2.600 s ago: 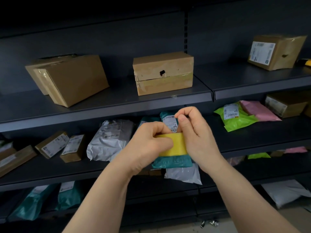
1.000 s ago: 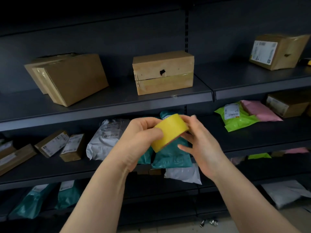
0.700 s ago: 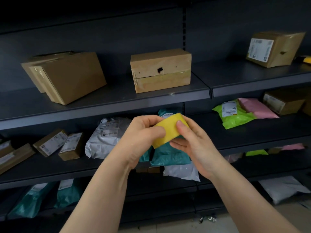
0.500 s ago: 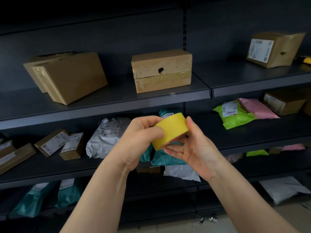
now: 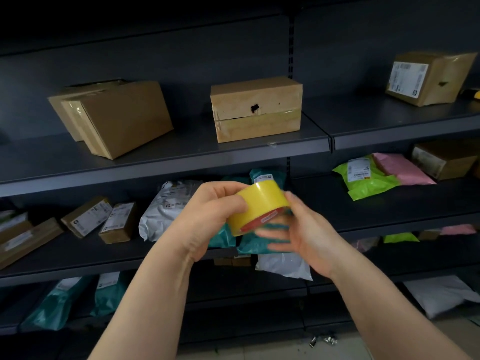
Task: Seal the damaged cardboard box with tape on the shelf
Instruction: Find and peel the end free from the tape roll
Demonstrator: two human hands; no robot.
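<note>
Head view: left hand (image 5: 207,216) gripped the tape roll (image 5: 259,203); right hand (image 5: 306,237) blurred beside it, grip unclear.
Risk: roll might slip during fumbling for its end, leaving the box (image 5: 259,127) unsealed.

Showing a holed cardboard box (image 5: 259,92) standing on the upper shelf (image 5: 181,157), a yellow tape roll (image 5: 259,201) being held tilted below.

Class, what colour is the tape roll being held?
Yellow; the tape shows best in the head view.
</note>
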